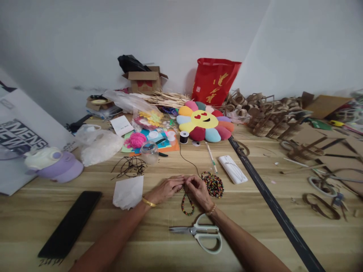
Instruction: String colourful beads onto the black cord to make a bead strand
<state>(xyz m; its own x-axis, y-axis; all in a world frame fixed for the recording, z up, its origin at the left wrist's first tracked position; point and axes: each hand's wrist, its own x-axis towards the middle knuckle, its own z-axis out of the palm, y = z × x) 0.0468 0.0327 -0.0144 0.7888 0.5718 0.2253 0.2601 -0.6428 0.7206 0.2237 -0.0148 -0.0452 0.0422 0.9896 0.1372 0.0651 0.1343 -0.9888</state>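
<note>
My left hand (166, 189) and my right hand (198, 192) meet over the table, fingertips close together. The fingers of both are closed in a pinch on a thin black cord (193, 165) strung with beads; the exact grip is partly hidden. A loop of multicoloured beads (187, 212) hangs down onto the wood below them. Beside my right hand lies a coiled heap of beaded strands (214, 185). The cord runs back to a black spool (184, 137). White-handled scissors (208, 236) lie near my right wrist.
A white paper (129, 192), black cord pieces (132, 166) and a black phone-like slab (70, 223) lie left. A clear jar (149, 153), a flower cushion (204, 121) and a pen (211, 158) are behind. A white power bank (232, 169) and small woven baskets (263, 124) are right.
</note>
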